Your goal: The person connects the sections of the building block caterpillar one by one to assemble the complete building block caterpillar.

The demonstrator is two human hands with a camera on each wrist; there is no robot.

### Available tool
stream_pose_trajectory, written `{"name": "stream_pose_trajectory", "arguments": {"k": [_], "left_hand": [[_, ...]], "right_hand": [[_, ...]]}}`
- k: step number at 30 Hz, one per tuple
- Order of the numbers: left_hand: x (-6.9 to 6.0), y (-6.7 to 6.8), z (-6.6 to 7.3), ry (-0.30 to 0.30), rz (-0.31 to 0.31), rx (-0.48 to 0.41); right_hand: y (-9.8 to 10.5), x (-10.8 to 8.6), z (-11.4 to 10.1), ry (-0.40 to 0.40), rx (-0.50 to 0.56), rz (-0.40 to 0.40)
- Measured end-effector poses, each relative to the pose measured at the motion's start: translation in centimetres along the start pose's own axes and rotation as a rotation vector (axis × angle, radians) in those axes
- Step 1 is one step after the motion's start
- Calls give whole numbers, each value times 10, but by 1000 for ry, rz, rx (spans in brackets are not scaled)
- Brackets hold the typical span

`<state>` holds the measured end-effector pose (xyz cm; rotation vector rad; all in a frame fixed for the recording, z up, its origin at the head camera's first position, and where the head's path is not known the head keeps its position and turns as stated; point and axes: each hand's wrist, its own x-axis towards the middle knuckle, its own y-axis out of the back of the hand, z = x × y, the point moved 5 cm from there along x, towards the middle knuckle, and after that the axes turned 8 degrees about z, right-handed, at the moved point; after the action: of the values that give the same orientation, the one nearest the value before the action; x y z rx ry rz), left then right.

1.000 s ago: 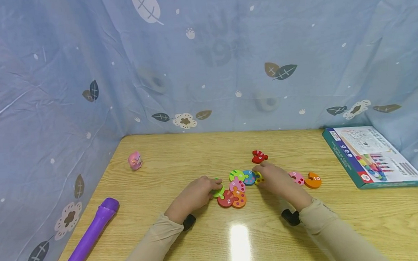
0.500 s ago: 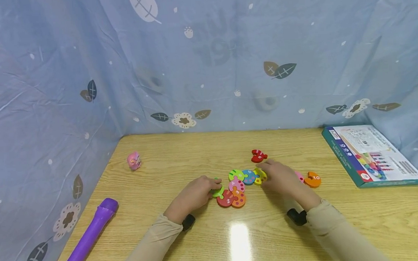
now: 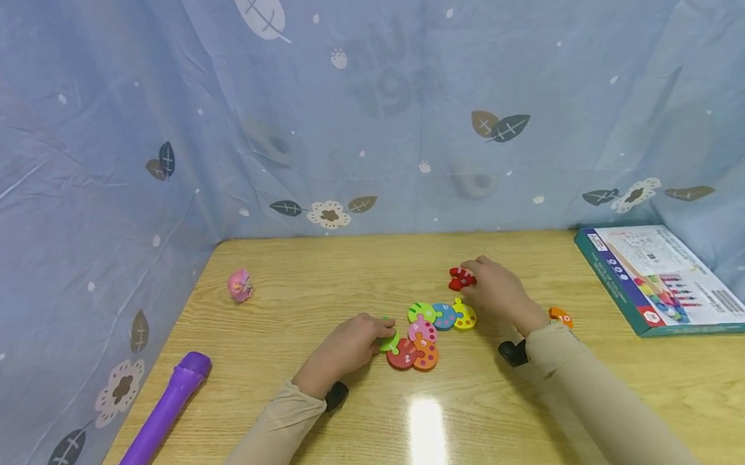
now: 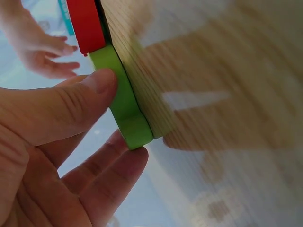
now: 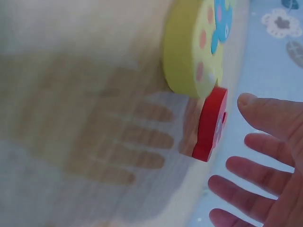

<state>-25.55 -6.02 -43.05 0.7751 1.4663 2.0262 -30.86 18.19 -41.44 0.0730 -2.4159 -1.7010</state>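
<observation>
- Table (image 3: 324, 271): light wood grain; bright light reflection near the front.
- Cloth (image 3: 375, 69): blue, printed with leaves and flowers; hangs behind and at both sides.
- Box (image 3: 689, 281): flat, teal-edged, printed top; lies at the far right.
- Stick (image 3: 151, 432): purple, wider head; lies slantwise, left side.
- Toy (image 3: 240, 286): small, pink; far left.

A curved chain of flat, multicoloured puzzle pieces (image 3: 422, 331) bars low passage between left grip (image 3: 349, 346) and right grip (image 3: 496, 292). Behind it, the wood-grain table (image 3: 349, 269) offers a free lane from the small red puzzle piece (image 3: 460, 280) leftward to the small pink toy (image 3: 240, 286).
</observation>
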Motion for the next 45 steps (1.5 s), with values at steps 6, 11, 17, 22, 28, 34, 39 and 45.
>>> {"name": "stream_pose_trajectory", "arguments": {"k": [6, 11, 17, 22, 28, 34, 39, 45], "left_hand": [[0, 0, 2, -12, 0, 1], [3, -1, 2, -37, 6, 2], [6, -2, 0, -35, 4, -3], [6, -1, 0, -24, -2, 4], [4, 1, 0, -16, -6, -1], [2, 0, -1, -19, 1, -2], [1, 0, 0, -22, 4, 2], [2, 0, 1, -26, 12, 7]], "right_hand": [[-3, 18, 2, -76, -98, -90], [-3, 23, -3, -140, -126, -122], [-5, 25, -4, -112, -139, -136], [-5, 26, -4, -20, -118, -140], [1, 20, -12, 149, -81, -143], [5, 10, -20, 342, -133, -122], [7, 2, -22, 449, -186, -106], [5, -4, -21, 552, -236, -58]]}}
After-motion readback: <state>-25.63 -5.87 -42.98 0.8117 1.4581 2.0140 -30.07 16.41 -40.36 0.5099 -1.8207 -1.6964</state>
